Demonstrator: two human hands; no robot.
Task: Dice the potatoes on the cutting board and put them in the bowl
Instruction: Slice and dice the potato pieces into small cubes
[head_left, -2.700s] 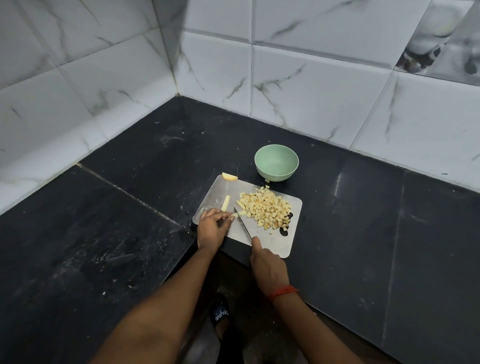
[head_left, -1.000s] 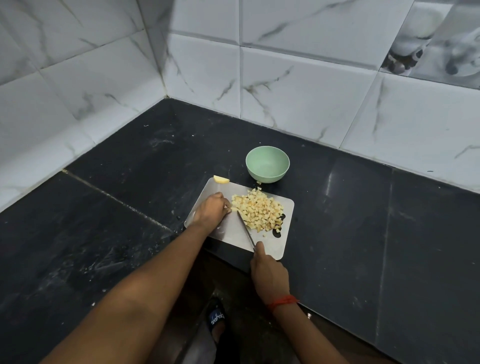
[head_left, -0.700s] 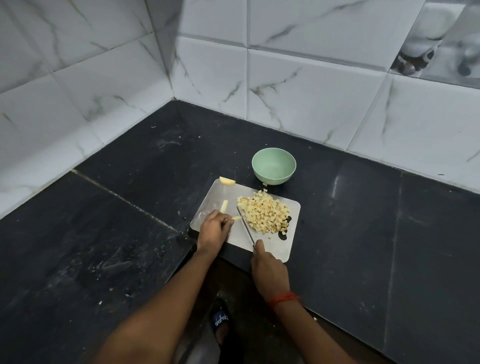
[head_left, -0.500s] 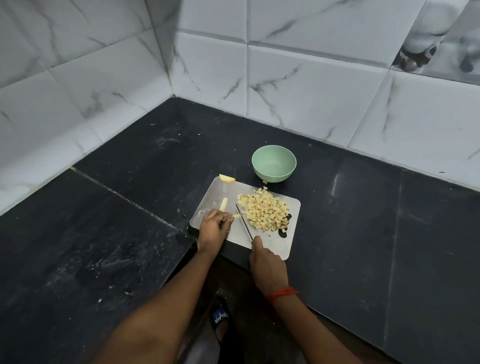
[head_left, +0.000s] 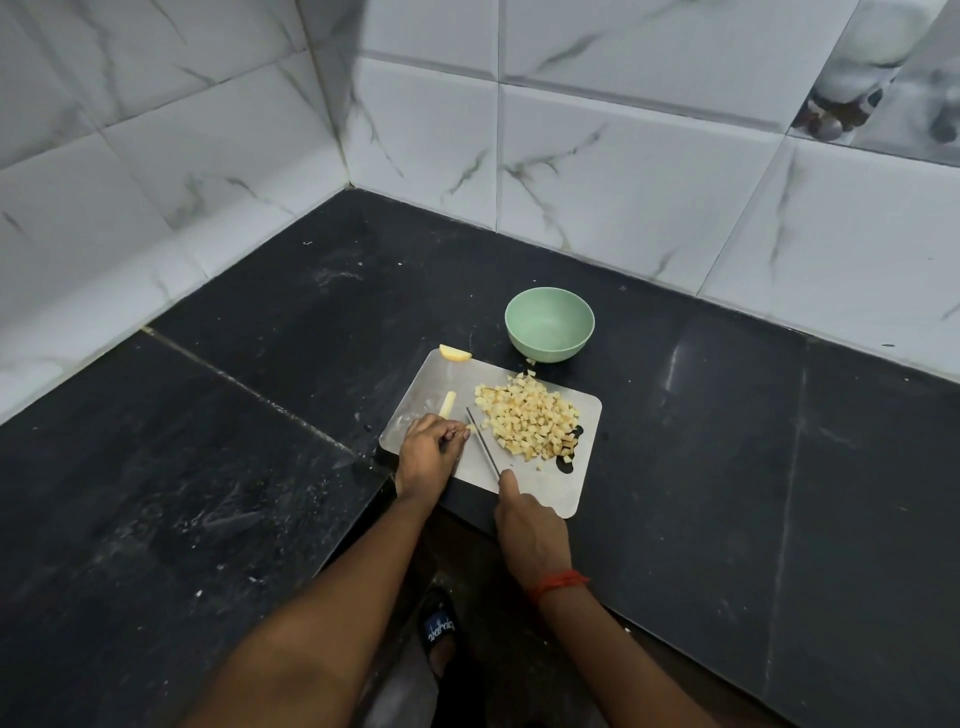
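While a knife (head_left: 483, 441) is gripped by its handle in the right hand (head_left: 524, 525), the fingers curled round it at the near edge of the cutting board (head_left: 540, 491), the blade is laid slantwise across the board, apparently so that cubes can be taken off a potato strip (head_left: 471, 428). That strip is pinched under the bunched, curled fingertips of the left hand (head_left: 428, 452), which is set just left of the blade, seemingly to steady the piece and keep the fingers off the edge. A second strip (head_left: 447, 404) is seen lying uncut just beyond the left hand. Diced potato (head_left: 530, 421) is heaped on the right half of the board, judged to be piled there to leave the cutting lane free. A potato wedge (head_left: 455, 353) is parked at the far left corner. Beyond the board, the green bowl (head_left: 549, 325) is stood just beside it, empty, presumably placed close for an easy transfer; stray cubes (head_left: 530, 362) are seen at its foot.
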